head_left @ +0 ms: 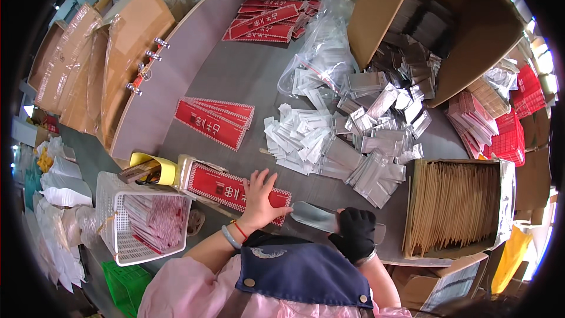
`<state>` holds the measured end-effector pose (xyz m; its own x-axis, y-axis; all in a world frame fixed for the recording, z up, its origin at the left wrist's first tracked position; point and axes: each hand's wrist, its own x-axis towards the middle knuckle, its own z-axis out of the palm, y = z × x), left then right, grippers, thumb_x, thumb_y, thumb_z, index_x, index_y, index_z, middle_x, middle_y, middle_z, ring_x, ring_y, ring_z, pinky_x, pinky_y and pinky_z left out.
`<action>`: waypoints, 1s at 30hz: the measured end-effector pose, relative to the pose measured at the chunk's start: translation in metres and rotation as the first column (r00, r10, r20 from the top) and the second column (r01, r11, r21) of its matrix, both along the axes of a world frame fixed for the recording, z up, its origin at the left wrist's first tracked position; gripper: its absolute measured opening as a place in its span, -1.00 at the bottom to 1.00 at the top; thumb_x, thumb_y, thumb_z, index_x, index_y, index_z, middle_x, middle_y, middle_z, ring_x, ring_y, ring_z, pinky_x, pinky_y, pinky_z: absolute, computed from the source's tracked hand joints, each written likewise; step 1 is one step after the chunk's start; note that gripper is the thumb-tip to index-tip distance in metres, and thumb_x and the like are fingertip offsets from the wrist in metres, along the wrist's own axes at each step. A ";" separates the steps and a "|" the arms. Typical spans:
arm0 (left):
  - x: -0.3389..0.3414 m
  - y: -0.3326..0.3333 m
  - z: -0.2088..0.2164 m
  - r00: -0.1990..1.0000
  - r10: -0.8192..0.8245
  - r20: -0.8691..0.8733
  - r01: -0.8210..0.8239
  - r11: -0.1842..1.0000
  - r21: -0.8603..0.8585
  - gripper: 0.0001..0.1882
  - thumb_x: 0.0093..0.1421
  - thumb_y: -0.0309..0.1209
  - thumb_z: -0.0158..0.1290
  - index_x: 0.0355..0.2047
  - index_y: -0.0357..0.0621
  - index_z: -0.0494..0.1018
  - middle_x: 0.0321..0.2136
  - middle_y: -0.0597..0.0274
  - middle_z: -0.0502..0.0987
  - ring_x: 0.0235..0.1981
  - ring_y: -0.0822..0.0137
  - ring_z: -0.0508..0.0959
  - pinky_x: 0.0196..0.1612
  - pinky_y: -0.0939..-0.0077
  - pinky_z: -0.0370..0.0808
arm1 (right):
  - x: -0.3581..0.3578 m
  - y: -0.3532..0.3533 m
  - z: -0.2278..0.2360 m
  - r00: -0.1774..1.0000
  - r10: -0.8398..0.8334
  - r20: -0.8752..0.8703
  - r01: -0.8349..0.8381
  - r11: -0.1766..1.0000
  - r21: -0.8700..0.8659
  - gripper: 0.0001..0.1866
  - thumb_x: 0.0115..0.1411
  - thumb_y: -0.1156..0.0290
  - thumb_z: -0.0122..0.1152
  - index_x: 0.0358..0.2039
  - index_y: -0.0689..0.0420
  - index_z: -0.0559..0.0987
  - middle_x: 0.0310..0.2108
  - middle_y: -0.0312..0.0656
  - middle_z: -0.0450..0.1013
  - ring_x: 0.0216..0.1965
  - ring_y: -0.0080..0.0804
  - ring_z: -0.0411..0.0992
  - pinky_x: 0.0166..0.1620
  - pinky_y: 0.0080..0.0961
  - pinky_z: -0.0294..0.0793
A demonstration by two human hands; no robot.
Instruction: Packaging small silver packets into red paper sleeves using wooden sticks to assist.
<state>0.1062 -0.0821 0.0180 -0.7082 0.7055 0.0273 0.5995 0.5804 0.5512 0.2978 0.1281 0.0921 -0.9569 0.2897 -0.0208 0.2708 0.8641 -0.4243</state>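
Note:
My left hand (259, 201) is bare and lies with spread fingers on a long red printed packet (215, 187) at the table's near edge. Its thumb reaches the near end of a flat, clear-grey plastic packet (313, 217); whether it presses on that packet I cannot tell. My right hand (355, 234), in a black fingerless glove, is closed around the same plastic packet, whose other end shows past the hand. Farther off, several red packets (215, 122) lie fanned out. Beyond my hands is a loose heap of small white paper packets (297, 135) and clear plastic packets (376, 168).
Right of me stands a carton (412, 212) packed with brown card pieces. A large open cardboard box (382, 12) spills clear packets at the back. At left are a white basket (109, 224) of packets and a yellow holder (168, 171). A grey partition (159, 76) edges the table.

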 end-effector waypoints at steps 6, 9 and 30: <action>-0.002 0.002 0.003 1.000 -0.001 0.025 0.002 1.000 -0.026 0.07 -0.21 0.01 0.45 0.25 -0.18 0.24 0.26 -0.09 0.17 0.33 -0.20 0.07 0.30 -0.39 -0.09 | -0.016 -0.015 -0.029 0.998 0.045 0.046 -0.040 0.995 -0.096 -0.30 -0.21 0.05 0.46 -0.04 0.09 0.48 -0.16 -0.13 0.44 -0.08 -0.10 0.39 -0.03 -0.09 0.24; -0.005 0.006 0.004 0.996 -0.040 0.083 0.043 0.998 -0.039 0.08 -0.20 -0.02 0.45 0.27 -0.16 0.20 0.28 -0.12 0.15 0.33 -0.22 0.06 0.29 -0.45 -0.11 | -0.045 -0.037 -0.058 0.983 0.101 -0.155 -0.109 0.993 -0.041 -0.28 -0.18 -0.02 0.44 -0.02 0.07 0.48 -0.14 -0.14 0.45 -0.07 -0.11 0.40 -0.04 -0.09 0.28; -0.067 0.128 -0.008 0.998 0.060 0.028 -0.064 0.981 0.185 -0.56 0.03 -0.36 0.30 -0.08 -0.19 0.49 -0.45 0.05 0.56 -0.34 -0.01 0.60 -0.28 0.14 0.52 | 0.096 0.077 -0.019 0.748 -0.575 -0.332 0.620 0.784 0.040 -0.53 -0.04 0.45 0.39 -0.07 0.19 0.53 -0.10 -0.01 0.46 -0.02 0.04 0.37 0.08 -0.11 0.31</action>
